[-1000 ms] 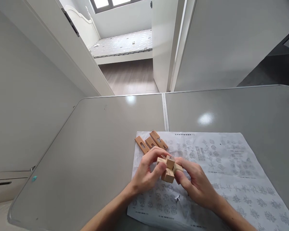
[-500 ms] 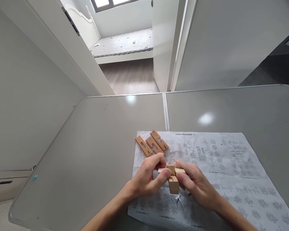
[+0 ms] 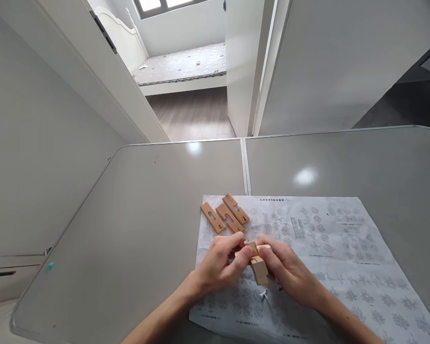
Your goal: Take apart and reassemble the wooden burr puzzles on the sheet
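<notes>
Between both hands is a wooden burr puzzle of pale interlocking blocks, raised above the paper sheet. My left hand is closed on its left side, thumb pressing on top. From the right, my right hand grips it with thumb and fingers; some of the blocks are hidden behind the fingers. Just beyond my left hand lie three flat, notched wooden pieces: one marked 2, a middle one and one marked 3. Printed diagrams cover the paper sheet beneath.
The grey table has a seam down its middle. A small white scrap lies on the sheet below the puzzle. Past the table's far edge, an open door shows a bed. A wall stands at left.
The puzzle has turned slightly in my hands, and its front block now points more down and right, with a step showing at its end. My right thumb has shifted left across the top.
</notes>
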{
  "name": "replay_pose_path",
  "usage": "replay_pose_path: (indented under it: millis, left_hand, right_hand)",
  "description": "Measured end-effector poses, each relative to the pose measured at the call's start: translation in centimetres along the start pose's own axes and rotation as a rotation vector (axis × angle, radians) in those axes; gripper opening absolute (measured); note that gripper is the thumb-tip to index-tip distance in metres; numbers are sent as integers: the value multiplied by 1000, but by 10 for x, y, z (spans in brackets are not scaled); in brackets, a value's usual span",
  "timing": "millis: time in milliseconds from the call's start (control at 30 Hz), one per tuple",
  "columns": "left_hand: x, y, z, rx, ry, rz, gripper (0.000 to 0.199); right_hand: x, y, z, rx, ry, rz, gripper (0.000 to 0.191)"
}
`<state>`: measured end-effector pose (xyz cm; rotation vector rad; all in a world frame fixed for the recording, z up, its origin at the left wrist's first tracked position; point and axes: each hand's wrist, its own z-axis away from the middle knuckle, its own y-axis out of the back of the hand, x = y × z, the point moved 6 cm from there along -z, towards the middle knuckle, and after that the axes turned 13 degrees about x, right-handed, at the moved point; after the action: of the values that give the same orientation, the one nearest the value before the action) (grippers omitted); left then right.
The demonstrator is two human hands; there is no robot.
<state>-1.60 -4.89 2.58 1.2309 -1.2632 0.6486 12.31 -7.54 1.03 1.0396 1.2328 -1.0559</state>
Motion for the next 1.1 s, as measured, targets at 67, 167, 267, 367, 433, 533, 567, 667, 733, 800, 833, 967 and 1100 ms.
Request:
replay_pose_path:
  millis: [67,167,267,367,433,533,567,667,733,800,833,967,1100]
  left_hand:
    - [-3,1,0,31,4,-21,38]
    - [-5,1,0,44,6,-44,36]
    - [-5,1,2,27,5,-51,37]
    - [-5,0,3,23,15,-62,38]
    - [-7,0,3,17,38,-64,37]
    - [-10,-1,5,4,75,-61,39]
    - [-10,-2,5,-2,77,-59,40]
    - [-8,-4,6,-49,65,-38,45]
    - [-7,-5,6,-75,74,-8,46]
    - [-6,-5,6,-58,102,27,45]
    - [-6,-5,6,-38,112,42,44]
    - [-7,-3,6,41,121,69,40]
    - [-8,-2,9,76,109,91,42]
  right_hand:
    - [4,1,-1,31,-43,-39,52]
    - [9,1,-1,60,-97,-106,53]
    - [10,0,-1,62,-123,-158,54]
    - [10,-1,-2,65,-141,-207,55]
    - [9,-1,-2,72,-152,-234,54]
    - [7,0,-1,79,-145,-245,53]
    - [7,-1,-1,74,-141,-247,53]
    - [5,-2,1,53,-131,-257,52]
    - [3,-2,1,51,-114,-245,52]
    - [3,-1,0,63,-94,-210,52]
    - [3,-1,-1,68,-90,-190,53]
    - [4,0,-4,76,-109,-115,56]
    - [3,-2,-4,63,-96,-22,59]
